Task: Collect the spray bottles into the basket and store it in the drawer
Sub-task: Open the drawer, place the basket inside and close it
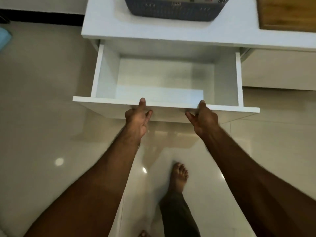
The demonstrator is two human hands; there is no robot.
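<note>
Drawer (164,77) open, 2 hands gripping front (basket (174,11) beyond)

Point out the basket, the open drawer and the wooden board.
basket (172,11), head view, front woven wall.
drawer (164,72), head view, bare inside floor.
wooden board (287,12), head view, top face.

bare forearms (109,168), no sleeves, barefoot (179,177), dark olive trouser leg (177,214)

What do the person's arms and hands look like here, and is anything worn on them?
Both forearms are bare up to the picture's edge: no sleeves show. The left hand and the right hand have no gloves, and I see no ring, watch or bracelet. The nails look short and unpainted. The picture is somewhat blurred, so small details could be missed.
</note>
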